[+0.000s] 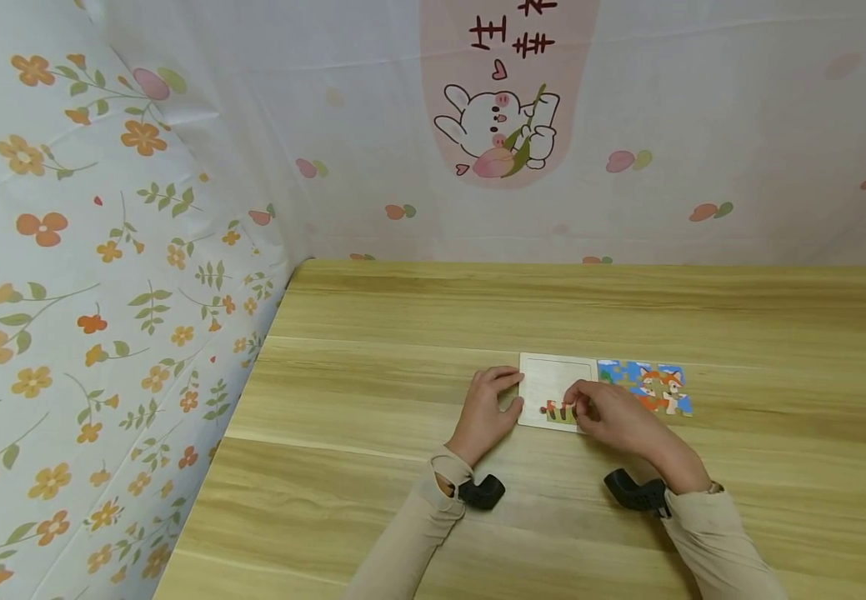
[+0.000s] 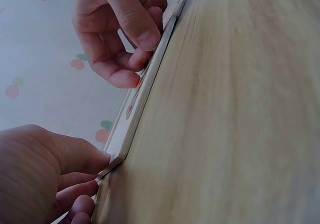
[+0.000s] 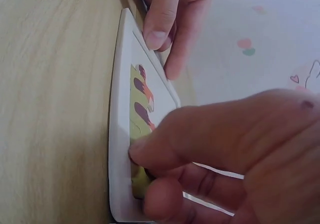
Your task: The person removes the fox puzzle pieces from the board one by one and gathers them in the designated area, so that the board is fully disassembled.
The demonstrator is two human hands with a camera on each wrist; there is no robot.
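Observation:
A shallow white puzzle tray (image 1: 556,369) lies flat on the table. Along its near edge sit joined puzzle pieces (image 3: 142,96) with a green ground and dark-tipped orange shapes. My right hand (image 1: 613,417) is over the tray's near right corner, thumb and finger pinching a green puzzle piece (image 3: 140,181) there; the fingers partly cover it. At the tray's left side, my left hand (image 1: 487,408) rests its thumb and a finger against the rim, spread apart. Right of the tray lies a group of puzzle pieces (image 1: 668,379) with a fox picture, partly behind my right hand.
The wooden table (image 1: 372,400) carries the tray and pieces. Behind it hangs a pale curtain (image 1: 357,167) with a rabbit print, and a flowered cloth (image 1: 102,333) borders the left side. Black wrist devices (image 1: 481,493) sit on both forearms.

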